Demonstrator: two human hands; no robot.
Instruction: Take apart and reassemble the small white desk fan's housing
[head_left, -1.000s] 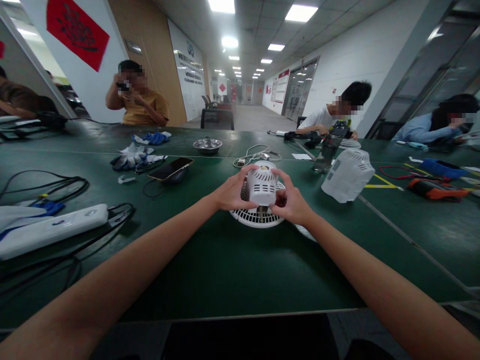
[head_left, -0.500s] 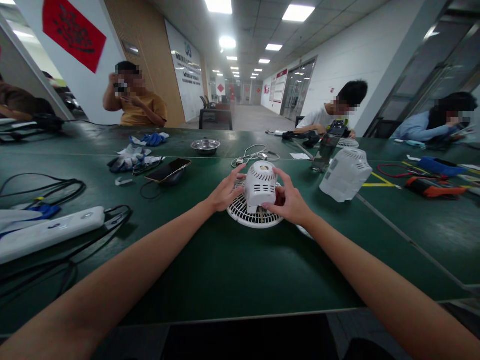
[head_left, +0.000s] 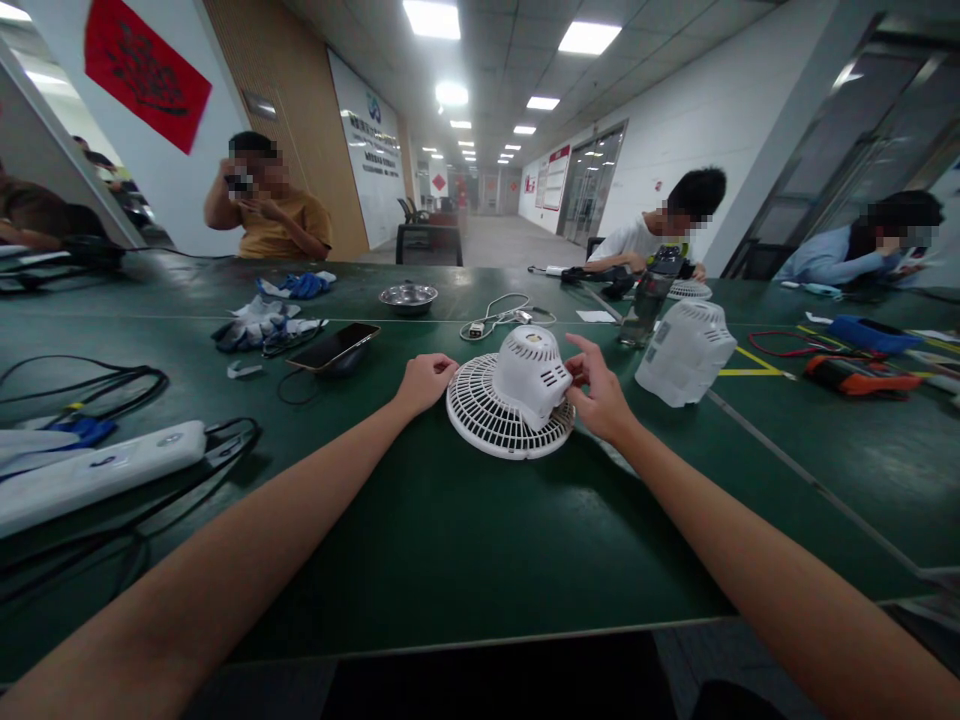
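Note:
A white fan grille (head_left: 480, 415) lies flat on the green table, with a rounded white motor housing (head_left: 529, 370) with slots standing on it. My left hand (head_left: 426, 384) is closed, its fingertips at the left rim of the grille. At the right side of the housing is my right hand (head_left: 598, 392), thumb and fingers gripping its slotted end while the index finger is raised. The housing's slotted end points to the right. Part of the right hand's fingertips is hidden behind the housing.
A white plastic cover (head_left: 686, 355) and a bottle (head_left: 651, 300) stand to the right. Behind the fan are a white cable (head_left: 510, 315) and a metal bowl (head_left: 408, 297). Leftward lie a phone (head_left: 335, 346), gloves (head_left: 262, 325) and a power strip (head_left: 112, 465). Several people sit around.
The housing and grille have turned so the slotted end, which faced me, now points right. My left hand has left the housing and dropped to the grille's left rim.

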